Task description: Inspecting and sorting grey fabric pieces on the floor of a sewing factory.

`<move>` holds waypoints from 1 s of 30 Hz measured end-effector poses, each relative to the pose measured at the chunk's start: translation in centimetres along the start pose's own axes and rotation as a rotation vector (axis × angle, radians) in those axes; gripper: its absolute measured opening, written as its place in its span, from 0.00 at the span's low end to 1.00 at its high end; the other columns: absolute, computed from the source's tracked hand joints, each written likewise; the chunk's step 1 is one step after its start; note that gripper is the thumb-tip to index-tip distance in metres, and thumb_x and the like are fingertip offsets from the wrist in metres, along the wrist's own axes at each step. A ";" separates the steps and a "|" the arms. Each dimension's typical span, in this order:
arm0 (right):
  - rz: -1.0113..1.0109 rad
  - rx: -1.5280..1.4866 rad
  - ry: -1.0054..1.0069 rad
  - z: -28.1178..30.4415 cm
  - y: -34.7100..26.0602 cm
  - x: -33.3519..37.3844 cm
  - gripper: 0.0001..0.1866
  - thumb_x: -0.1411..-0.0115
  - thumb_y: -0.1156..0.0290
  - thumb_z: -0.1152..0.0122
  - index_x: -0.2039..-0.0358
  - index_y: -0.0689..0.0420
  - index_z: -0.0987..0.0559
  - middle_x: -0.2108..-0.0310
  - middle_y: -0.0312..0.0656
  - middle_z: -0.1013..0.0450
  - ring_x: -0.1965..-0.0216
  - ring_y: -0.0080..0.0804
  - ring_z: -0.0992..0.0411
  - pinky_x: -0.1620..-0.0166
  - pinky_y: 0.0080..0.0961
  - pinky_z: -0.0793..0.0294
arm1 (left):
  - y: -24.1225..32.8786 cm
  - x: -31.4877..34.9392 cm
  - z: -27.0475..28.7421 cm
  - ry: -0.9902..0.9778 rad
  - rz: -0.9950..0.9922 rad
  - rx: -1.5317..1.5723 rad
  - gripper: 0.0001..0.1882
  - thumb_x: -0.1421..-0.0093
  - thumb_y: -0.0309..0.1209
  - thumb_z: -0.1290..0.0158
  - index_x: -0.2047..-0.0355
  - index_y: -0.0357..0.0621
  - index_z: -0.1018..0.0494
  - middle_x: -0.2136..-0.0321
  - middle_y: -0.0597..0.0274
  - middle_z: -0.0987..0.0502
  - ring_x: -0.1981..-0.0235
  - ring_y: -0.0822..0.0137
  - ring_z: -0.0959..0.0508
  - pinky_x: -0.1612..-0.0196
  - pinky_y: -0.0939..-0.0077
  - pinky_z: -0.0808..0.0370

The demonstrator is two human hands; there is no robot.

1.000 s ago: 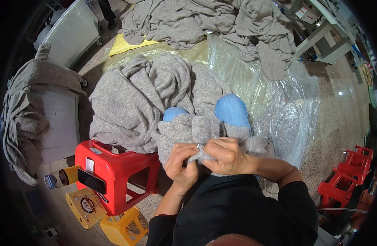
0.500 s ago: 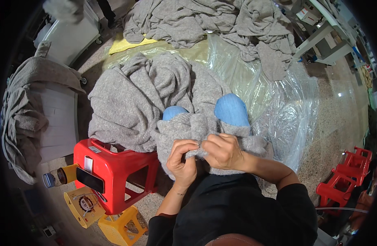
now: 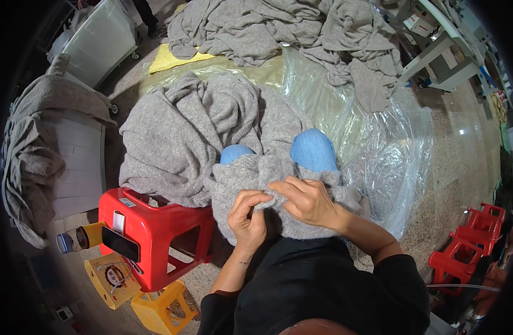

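A grey knitted garment (image 3: 239,176) lies bunched across my lap, over blue-clad knees. My left hand (image 3: 248,218) is closed in a pinch on its edge, thumb and forefinger together. Close beside it, my right hand (image 3: 309,202) bends over the same edge, its fingers curled and the forefinger reaching toward the left fingertips. A bit of the knit shows between the two hands. Whether anything small, such as a thread, is between the fingertips cannot be made out. More grey knitwear (image 3: 167,139) is heaped just beyond my left knee, touching the lap piece.
A red stool (image 3: 150,223) at my left bears a phone (image 3: 120,243). Beside it are a jar (image 3: 72,240), a yellow box (image 3: 112,280) and a yellow stool (image 3: 164,307). Plastic sheeting (image 3: 379,162) covers the floor ahead, under a far knitwear pile (image 3: 239,28). Red stools (image 3: 454,259) stand right.
My right hand has shifted slightly, its forefinger now straighter and pointing left over the knit. My left hand keeps its pinch. A blurred grey bundle above the far-left cart has left view.
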State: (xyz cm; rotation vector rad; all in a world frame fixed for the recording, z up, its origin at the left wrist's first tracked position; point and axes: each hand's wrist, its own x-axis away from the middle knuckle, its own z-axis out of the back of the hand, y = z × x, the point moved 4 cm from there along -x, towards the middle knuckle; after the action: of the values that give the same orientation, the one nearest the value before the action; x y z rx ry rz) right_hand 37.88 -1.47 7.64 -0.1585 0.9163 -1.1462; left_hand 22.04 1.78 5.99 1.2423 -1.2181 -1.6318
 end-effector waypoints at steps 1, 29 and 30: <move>-0.020 -0.046 -0.049 0.0 0.3 0.0 0.12 0.53 0.74 0.34 0.67 0.56 0.24 0.74 0.37 0.33 0.79 0.33 0.29 0.75 0.28 0.30 | 0.0 0.0 -0.1 -0.011 -0.005 -0.001 0.17 0.51 0.09 0.54 0.66 0.36 0.20 0.67 0.58 0.22 0.66 0.68 0.23 0.62 0.80 0.29; -0.042 0.154 0.087 2.4 5.0 1.3 0.07 0.47 0.77 0.39 0.65 0.59 0.20 0.75 0.37 0.30 0.81 0.24 0.34 0.79 0.20 0.36 | -4.1 -0.6 2.6 -0.107 0.555 -0.035 0.04 0.39 0.19 0.40 0.64 0.31 0.21 0.71 0.65 0.19 0.71 0.79 0.23 0.67 0.82 0.27; -0.258 -0.027 0.042 2.8 6.9 1.6 0.07 0.45 0.76 0.39 0.65 0.60 0.20 0.74 0.39 0.29 0.81 0.24 0.34 0.79 0.20 0.37 | -4.7 -0.5 3.9 -0.088 0.744 0.050 0.03 0.39 0.20 0.40 0.65 0.33 0.21 0.70 0.65 0.18 0.71 0.79 0.22 0.65 0.83 0.26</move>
State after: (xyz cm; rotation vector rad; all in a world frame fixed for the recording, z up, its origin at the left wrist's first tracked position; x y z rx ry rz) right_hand 44.92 -0.70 4.85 -0.2822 0.9677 -1.3805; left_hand 18.33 4.48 1.86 0.6166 -1.5403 -1.1083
